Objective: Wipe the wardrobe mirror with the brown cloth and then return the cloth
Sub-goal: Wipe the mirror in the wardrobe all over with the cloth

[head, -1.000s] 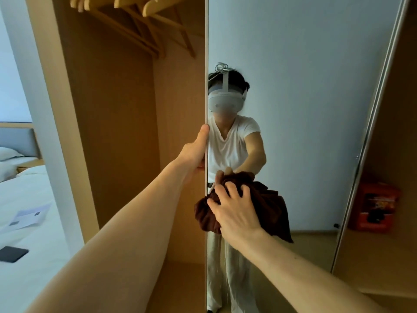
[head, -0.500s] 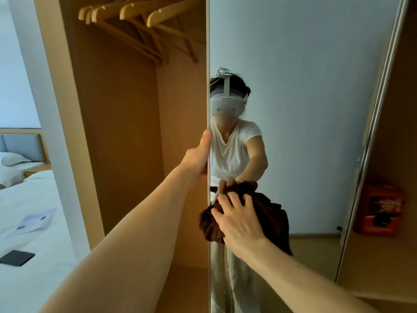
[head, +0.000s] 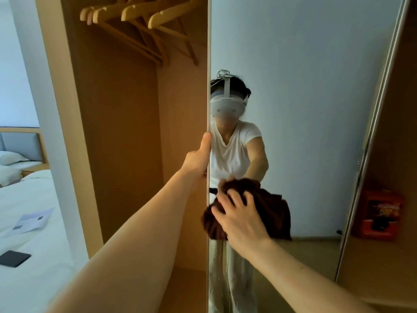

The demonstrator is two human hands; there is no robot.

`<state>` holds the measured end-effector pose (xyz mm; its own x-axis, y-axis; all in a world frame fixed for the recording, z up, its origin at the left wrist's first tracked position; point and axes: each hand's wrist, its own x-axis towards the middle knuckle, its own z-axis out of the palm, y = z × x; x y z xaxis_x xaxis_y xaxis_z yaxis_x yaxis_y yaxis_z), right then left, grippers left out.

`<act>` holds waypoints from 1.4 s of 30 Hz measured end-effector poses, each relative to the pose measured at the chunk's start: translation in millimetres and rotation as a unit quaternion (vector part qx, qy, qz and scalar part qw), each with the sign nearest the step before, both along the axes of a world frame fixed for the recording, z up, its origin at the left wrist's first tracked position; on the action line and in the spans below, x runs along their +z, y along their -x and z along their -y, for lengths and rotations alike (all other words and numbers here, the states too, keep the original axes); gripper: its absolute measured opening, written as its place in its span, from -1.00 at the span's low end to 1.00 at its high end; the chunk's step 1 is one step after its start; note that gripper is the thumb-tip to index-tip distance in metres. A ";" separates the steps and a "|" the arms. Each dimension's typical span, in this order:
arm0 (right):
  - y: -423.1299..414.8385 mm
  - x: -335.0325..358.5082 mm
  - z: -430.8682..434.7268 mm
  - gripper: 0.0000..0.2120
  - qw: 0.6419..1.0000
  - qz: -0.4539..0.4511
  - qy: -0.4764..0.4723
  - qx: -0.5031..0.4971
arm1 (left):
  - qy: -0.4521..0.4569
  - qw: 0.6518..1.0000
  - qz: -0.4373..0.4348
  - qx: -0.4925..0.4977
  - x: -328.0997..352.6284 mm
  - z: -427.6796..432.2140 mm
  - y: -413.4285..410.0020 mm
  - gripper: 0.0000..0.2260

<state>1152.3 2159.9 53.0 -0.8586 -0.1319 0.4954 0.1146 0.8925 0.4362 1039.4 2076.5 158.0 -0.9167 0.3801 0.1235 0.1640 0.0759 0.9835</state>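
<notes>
Gripped the left edge of the mirror (head: 304, 109) with the left hand (head: 198, 159). Kept the thumb straight up along that edge and the other fingers round behind it, out of sight.

Pushed the brown cloth (head: 213, 224) against the mirror with the right hand (head: 241, 222), low on the glass, close to the mirror's left edge and below the left hand. Had the fingers spread wide and bent over the bunched-up cloth, holding it tight. Let a little of the cloth stick out past the mirror's left edge. Saw the cloth, an arm, a white top and a headset again inside the mirror.

Saw the open wooden wardrobe (head: 126, 132) just left of the mirror, with wooden hangers (head: 140, 23) up high inside it. Saw a white bed (head: 45, 279) farther left of the mirror, with a sheet of paper (head: 33, 220) and a flat dark thing (head: 13, 258) lying on it, apart from each other. Saw a red box (head: 379, 215) to the right of the mirror, down low. Could not read the words on it.
</notes>
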 end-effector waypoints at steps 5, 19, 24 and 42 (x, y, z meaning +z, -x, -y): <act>-10.5 29.5 -22.3 -0.45 0.998 0.005 -0.041 0.048 | -0.005 1.000 0.008 -0.013 -3.0 3.0 3.3 -0.16; -14.8 73.4 -53.6 -0.31 0.957 -0.265 0.115 0.017 | -0.066 0.997 0.024 0.014 -13.2 -7.2 4.0 -0.31; -41.9 -34.7 -65.4 -0.35 0.997 -0.025 0.052 0.043 | -0.064 0.997 0.014 0.033 -11.7 -11.9 3.4 -0.39; -29.7 32.2 -93.3 -0.22 0.963 -0.249 0.092 0.056 | -0.057 0.997 0.017 0.051 -15.9 -13.6 7.2 -0.26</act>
<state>1182.0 2253.2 85.2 -0.4944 -0.0802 0.8655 0.1681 0.9681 0.1857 1032.2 2090.1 142.0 -0.9540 0.2706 0.1290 0.1280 -0.0216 0.9915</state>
